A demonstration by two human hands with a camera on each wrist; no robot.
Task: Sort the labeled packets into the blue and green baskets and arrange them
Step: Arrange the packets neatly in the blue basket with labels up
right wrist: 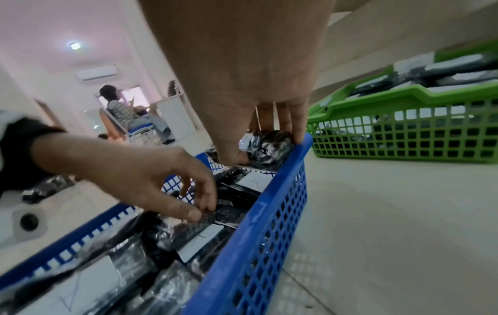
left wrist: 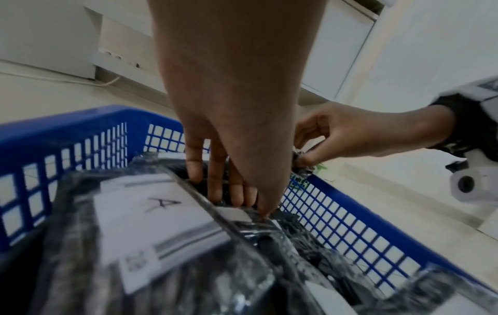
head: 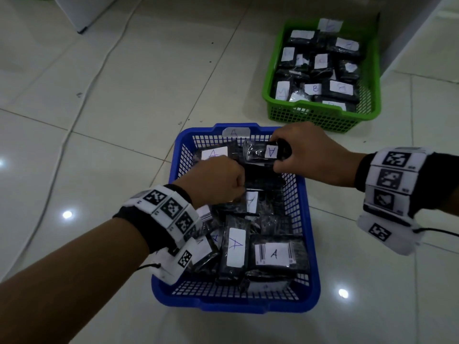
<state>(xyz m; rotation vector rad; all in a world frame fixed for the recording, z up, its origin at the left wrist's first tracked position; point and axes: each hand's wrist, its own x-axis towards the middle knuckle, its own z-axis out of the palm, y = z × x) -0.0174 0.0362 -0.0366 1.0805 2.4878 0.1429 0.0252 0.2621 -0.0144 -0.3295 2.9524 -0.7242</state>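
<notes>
The blue basket [head: 311,244] sits in front of me, filled with several black packets with white "A" labels. My right hand [head: 278,153] grips one small "A" packet [head: 258,152] above the basket's far end, fingers over it and thumb under it. The right wrist view shows this packet [right wrist: 269,147] just inside the blue rim [right wrist: 258,223]. My left hand [head: 242,184] reaches into the basket's middle and pinches the edge of a black packet [head: 260,177] lying there. The green basket [head: 323,105] at the far right holds several "B" packets.
A white cable [head: 94,78] runs across the tiled floor on the left. A white cabinet [head: 82,11] stands at the far left, and a pale wall base rises behind the green basket. A seated person [right wrist: 121,110] is far off in the room.
</notes>
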